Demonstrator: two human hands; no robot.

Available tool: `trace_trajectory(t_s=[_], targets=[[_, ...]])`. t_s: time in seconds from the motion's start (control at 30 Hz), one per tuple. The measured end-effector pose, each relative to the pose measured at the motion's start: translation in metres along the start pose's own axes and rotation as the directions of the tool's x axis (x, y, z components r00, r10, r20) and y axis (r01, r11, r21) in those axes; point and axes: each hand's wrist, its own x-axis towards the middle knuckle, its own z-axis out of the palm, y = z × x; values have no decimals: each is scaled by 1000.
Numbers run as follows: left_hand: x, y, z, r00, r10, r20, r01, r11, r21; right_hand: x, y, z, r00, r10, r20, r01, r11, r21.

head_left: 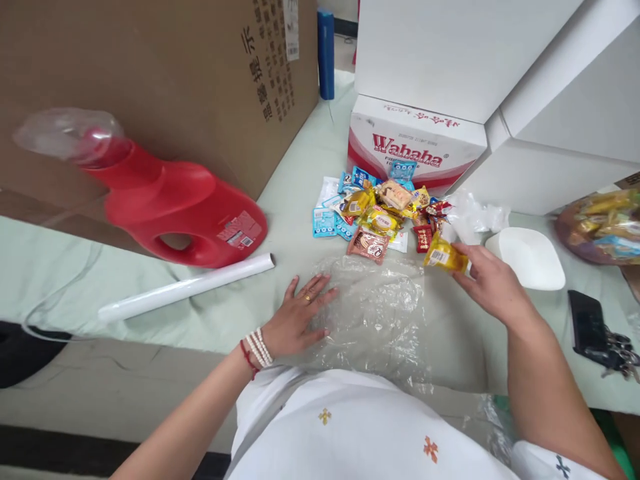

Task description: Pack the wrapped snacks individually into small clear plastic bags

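A yellow wrapped snack point(440, 256) is pinched between the thumb and fingers of my right hand point(493, 283), just right of the snack pile. My left hand point(301, 315) lies flat with its fingers spread, touching the left edge of a clear plastic bag point(373, 310) on the cloth. Beyond the bag is a heap of wrapped snacks: a brown packet point(369, 245) in front, a yellow packet point(380, 221) in the middle and a blue packet point(325, 223) on the left. A white bowl point(526, 259) stands right of my right hand.
On the left are a red jug point(185, 207) and a white roll point(187, 287) before a large brown carton point(150, 73). A Wahaha box point(415, 143) backs the snacks. At right are a snack-filled bowl point(603, 227), a phone point(586, 320) and keys point(620, 353).
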Motion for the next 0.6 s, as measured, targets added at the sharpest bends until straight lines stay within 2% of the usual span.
trace_trajectory(t_s=[0.1, 0.17, 0.2, 0.27, 0.33, 0.4, 0.5, 0.6], targets=[[-9, 7, -10, 993, -1, -114, -1, 1000, -12, -17, -53, 7, 971, -194, 143, 172, 974, 150], [-19, 14, -15, 984, 52, -171, -55, 998, -14, -21, -93, 26, 908, -285, 307, 234, 953, 193], [-25, 17, -17, 981, 100, -167, -105, 994, -25, -22, -109, 36, 875, -306, 375, 248, 949, 195], [-40, 23, -19, 975, 204, -89, -210, 976, -66, -25, -126, 54, 837, -311, 451, 253, 950, 185], [-55, 26, -16, 964, 267, 23, -263, 960, -100, -36, -122, 61, 829, -343, 442, 265, 937, 229], [-68, 27, -7, 962, 269, 56, -264, 961, -82, -57, -103, 58, 813, -437, 384, 315, 886, 341], [-78, 27, 12, 967, 246, -66, -247, 969, -11, -98, -70, 52, 782, -523, 340, 370, 827, 424], [-74, 30, 28, 961, 208, -183, -219, 975, -40, -128, -56, 60, 821, -455, 344, 342, 876, 341]])
